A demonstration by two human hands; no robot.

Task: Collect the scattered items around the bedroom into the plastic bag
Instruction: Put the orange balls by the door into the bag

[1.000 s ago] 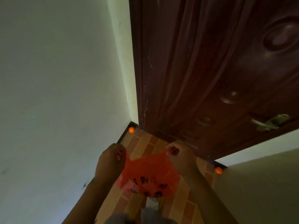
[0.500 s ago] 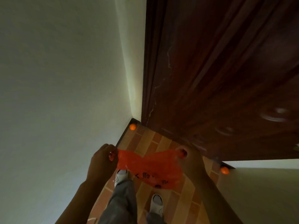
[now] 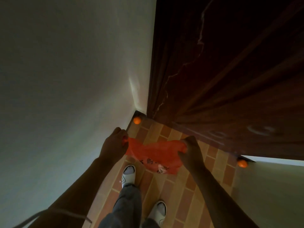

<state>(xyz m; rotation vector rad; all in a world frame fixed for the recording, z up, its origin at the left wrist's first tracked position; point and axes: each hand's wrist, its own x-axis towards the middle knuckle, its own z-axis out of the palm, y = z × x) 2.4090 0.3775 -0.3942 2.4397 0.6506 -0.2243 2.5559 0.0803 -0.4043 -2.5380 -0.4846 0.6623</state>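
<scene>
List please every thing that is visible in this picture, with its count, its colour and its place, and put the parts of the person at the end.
plastic bag: one, orange-red with dark print, stretched between the two hands above the floor
balls: two, orange, on the floor; one in the corner between wall and door, the other at the door's right end
door: one, dark brown wood, upper right
wall: pale, on the left
floor: brown and tan tiles
cord: one, grey, lower left
left hand: grips the bag's left edge
right hand: grips the bag's right edge
shoes: two, white, on the floor, below grey trousers
</scene>
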